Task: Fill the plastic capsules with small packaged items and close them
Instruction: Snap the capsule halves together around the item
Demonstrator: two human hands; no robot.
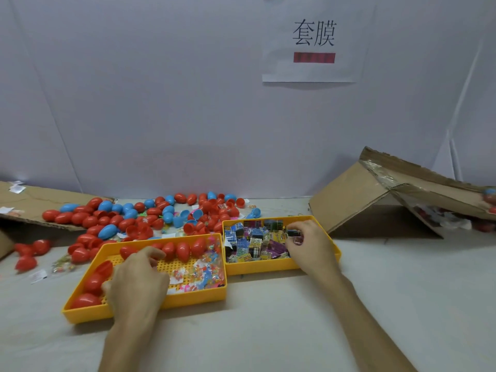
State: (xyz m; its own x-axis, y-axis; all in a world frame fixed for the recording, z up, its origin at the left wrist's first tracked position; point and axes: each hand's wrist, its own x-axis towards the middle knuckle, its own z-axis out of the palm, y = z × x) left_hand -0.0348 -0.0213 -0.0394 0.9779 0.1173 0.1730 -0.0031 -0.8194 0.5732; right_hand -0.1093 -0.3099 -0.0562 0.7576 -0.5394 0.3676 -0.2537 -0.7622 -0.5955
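Reaching into the right yellow tray (263, 267), the right hand (311, 248) has its grip pinched on a small dark packet (294, 233). Thumb and fingertips curl round it just above the little printed boxes (249, 242) that fill that tray.

The left hand (137, 280) sits over the left yellow tray (145, 308), fingers curled down toward the perforated floor, right beside a bunch of clear toy packets (204, 272). Honestly can't tell if that grip is holding anything, since the back of the hand hides it.

Red capsules (182, 249) line the far wall of the left tray, with a few more down its left side near the thumb. The two trays sit side by side, touching, on the white bench (268, 331).

Behind them there's a big loose pile of red and blue capsules (139, 218), some closed, some just open halves. A tipped cardboard box (362, 200) lies off to the right, flat cardboard (35, 205) to the left, and a paper sign (314, 36) hangs on the wall at the back.
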